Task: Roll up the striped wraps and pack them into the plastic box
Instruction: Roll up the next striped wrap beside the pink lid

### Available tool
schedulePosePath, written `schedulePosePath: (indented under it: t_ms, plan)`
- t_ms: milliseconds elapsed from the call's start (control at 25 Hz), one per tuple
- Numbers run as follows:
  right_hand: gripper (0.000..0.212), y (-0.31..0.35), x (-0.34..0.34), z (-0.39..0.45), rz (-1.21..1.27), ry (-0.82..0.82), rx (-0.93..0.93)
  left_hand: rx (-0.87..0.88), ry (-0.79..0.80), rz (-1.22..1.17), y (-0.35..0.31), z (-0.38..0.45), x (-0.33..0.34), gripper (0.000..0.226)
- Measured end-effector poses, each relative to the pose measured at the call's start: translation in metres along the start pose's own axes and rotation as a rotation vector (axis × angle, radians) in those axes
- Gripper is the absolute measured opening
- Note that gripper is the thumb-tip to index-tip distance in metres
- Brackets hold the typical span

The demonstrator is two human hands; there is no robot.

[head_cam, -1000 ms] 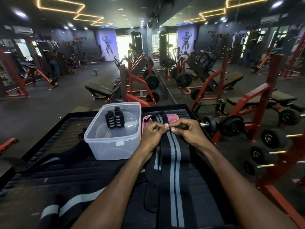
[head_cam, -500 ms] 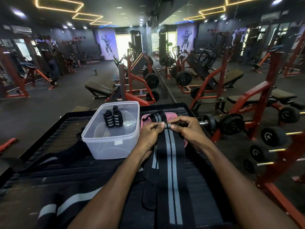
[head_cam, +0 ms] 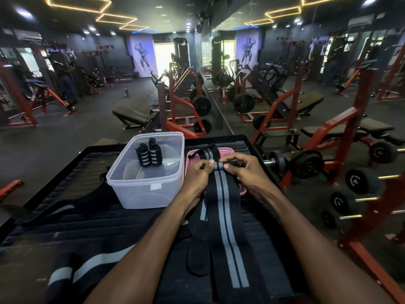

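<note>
At the lower left of the frame, a second striped wrap [head_cam: 92,266] is lying unrolled on the black ribbed platform [head_cam: 65,229], its pale bands running diagonally. Right of it, at centre left, the clear plastic box [head_cam: 146,172] is sitting open on the platform, and two rolled wraps [head_cam: 149,155] are standing upright side by side at its back. Just right of the box, the left hand [head_cam: 196,177] is pinching the near fold of the striped wrap [head_cam: 221,205], thumb and fingertips curled tight on the cloth. The wrap is stretching from the hands down toward the bottom centre of the frame, its two grey stripes running lengthwise, while its far end is draped over the pink lid [head_cam: 230,150] behind the hands. A narrower black strap end [head_cam: 198,249] is lying alongside the wrap on its left. The right hand [head_cam: 245,172] is gripping the same fold from the other side, fingers bent over it, thumb pressing near the stripes. Along the right edge, dumbbells [head_cam: 359,181] are resting on a red rack.
</note>
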State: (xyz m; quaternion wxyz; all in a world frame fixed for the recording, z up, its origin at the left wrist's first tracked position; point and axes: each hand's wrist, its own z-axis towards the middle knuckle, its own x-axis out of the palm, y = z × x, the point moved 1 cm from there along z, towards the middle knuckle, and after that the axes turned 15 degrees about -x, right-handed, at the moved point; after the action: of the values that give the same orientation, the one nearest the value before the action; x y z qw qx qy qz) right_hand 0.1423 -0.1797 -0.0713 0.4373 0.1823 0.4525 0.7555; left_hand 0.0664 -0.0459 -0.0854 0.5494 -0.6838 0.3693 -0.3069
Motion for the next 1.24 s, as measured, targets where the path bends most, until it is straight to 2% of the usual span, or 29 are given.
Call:
schedulePosePath:
  t_ms: [160,240,320,400,560,640,760,840,960,1080,1160,1240]
  plan:
    - [0.017,-0.004,0.000,0.001,-0.018,0.000,0.039,0.117,-0.046,0.096,-0.001,-0.003,0.001,0.014]
    - [0.019,-0.006,-0.002,0.003,-0.083,-0.003,-0.022,0.074,-0.005,0.060,0.001,-0.001,0.002,0.013]
    - [0.021,-0.007,-0.002,0.003,-0.079,-0.020,-0.048,-0.023,0.071,-0.049,0.000,-0.001,0.003,0.023]
    - [0.022,-0.008,-0.002,0.004,-0.044,-0.029,-0.055,-0.062,0.110,-0.051,0.001,0.000,0.004,0.030]
    - [0.018,-0.011,-0.001,0.003,0.035,-0.041,0.100,-0.044,0.066,0.015,0.003,0.002,0.003,0.016]
    - [0.014,-0.014,-0.001,0.004,-0.035,-0.039,0.065,-0.029,0.078,0.018,0.003,-0.001,0.003,0.013]
    - [0.011,-0.012,-0.002,0.003,-0.029,-0.056,-0.013,-0.070,0.125,-0.017,0.000,-0.003,0.004,0.040]
    - [0.014,-0.012,-0.001,0.003,0.011,-0.039,-0.014,-0.067,0.122,-0.011,0.002,0.000,0.004,0.048]
    - [0.015,-0.011,0.001,0.002,0.039,-0.005,0.072,0.007,0.021,0.068,0.005,0.005,0.001,0.028]
    - [0.014,-0.007,-0.001,0.000,-0.048,0.038,0.093,0.030,0.030,0.103,0.007,0.002,0.003,0.019]
    - [0.014,-0.005,-0.003,0.001,-0.085,0.038,0.039,-0.010,0.090,0.070,0.006,0.001,0.003,0.029]
    - [0.011,-0.003,-0.005,0.001,-0.080,0.026,0.019,-0.071,0.130,0.048,0.004,0.000,0.003,0.051]
